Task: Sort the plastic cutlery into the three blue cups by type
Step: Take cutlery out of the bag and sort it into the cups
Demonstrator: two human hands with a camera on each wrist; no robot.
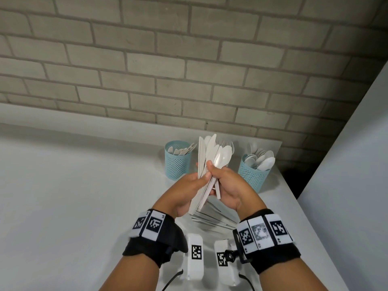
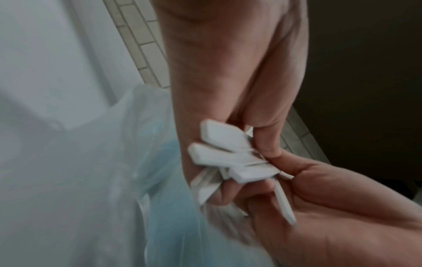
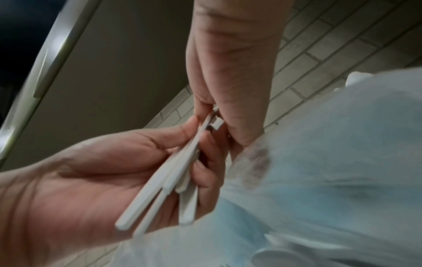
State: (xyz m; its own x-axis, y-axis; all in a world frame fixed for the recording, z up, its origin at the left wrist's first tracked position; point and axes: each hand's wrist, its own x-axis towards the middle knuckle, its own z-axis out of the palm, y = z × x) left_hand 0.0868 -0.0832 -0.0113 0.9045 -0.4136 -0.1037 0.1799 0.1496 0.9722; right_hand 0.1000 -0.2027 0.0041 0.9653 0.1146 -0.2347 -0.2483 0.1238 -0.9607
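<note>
We held a mixed bundle of cutlery (image 1: pixel 206 164) upright between both hands, above the white table (image 1: pixel 73 185). Our left hand (image 1: pixel 189 191) was curled round the handles, thumb pressed on the flat sides; our right hand (image 1: pixel 227 186) pinched a spoon (image 1: pixel 223 158) at the bundle's right edge. To do this step well, we judged that the left hand should keep a firm clamp on the rest while the right drew the spoon straight up along its length, so nothing else slid out with it. The spoon cup (image 1: pixel 254 175) stood just beyond and right of our right hand; another blue cup (image 1: pixel 177 162) stood beyond and left of our left hand. The third cup was hidden behind the bundle. More loose pieces (image 1: pixel 212 220) lay on the table under our wrists.
</note>
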